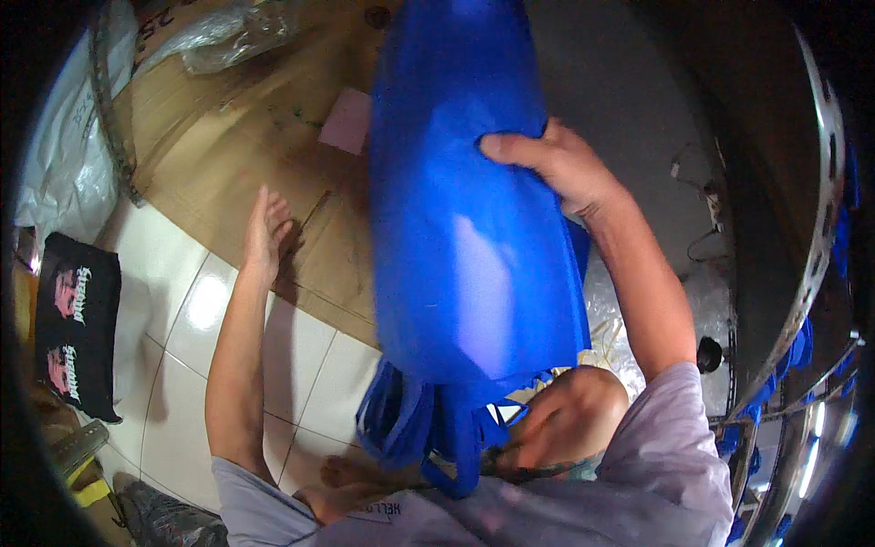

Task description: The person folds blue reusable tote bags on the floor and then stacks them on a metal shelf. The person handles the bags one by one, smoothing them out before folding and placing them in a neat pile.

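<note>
A thick stack of blue cloth tote bags (456, 273) hangs upright in front of me, its upper end running out of the top of the view. My right hand (551, 164) grips it at the right edge, thumb across the front; the other fingers are hidden behind. Several blue loop handles (401, 419) dangle from the lower end near my knee. Off to the left, apart from the bags, my left hand (269, 228) is raised with its fingers stretched out and nothing in it.
Flattened cardboard (210, 155) covers part of the white tiled floor (182, 383); a pink sheet (346, 121) and clear plastic wrap (228, 41) lie on it. A black printed cloth (80, 328) sits at the left. Perforated metal shelving (825, 173) stands at the right.
</note>
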`<state>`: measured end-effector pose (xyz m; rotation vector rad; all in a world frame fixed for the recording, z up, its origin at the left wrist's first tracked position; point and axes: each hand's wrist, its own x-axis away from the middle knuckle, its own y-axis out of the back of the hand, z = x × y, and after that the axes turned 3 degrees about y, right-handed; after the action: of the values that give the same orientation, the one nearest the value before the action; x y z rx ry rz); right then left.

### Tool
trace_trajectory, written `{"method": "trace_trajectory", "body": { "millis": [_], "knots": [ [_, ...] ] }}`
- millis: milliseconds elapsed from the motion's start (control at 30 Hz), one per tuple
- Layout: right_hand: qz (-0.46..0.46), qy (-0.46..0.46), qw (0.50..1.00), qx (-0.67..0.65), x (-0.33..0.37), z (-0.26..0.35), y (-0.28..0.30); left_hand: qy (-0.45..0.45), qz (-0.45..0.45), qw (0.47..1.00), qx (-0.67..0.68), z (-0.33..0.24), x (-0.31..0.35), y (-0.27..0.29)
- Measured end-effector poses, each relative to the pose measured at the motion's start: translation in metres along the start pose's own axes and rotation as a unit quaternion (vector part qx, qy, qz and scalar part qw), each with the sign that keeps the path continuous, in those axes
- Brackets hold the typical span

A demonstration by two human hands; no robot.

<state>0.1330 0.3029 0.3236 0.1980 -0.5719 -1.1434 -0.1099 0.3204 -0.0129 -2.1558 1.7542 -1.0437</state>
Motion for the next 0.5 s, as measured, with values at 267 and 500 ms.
{"method": "trace_trajectory", "body": {
  "millis": [267, 500],
  "knots": [
    [-0.068, 0.068, 0.976, -0.197, 0.065, -0.052, 0.061, 0.219, 0.269, 0.905, 0.246, 0.084, 0.055, -0.006],
    [-0.169, -0.002, 0.973, -0.156, 0.116, -0.132, 0.127, 0.214, 0.185, 0.959, 0.000, 0.048, 0.091, -0.018]
  ]
}}
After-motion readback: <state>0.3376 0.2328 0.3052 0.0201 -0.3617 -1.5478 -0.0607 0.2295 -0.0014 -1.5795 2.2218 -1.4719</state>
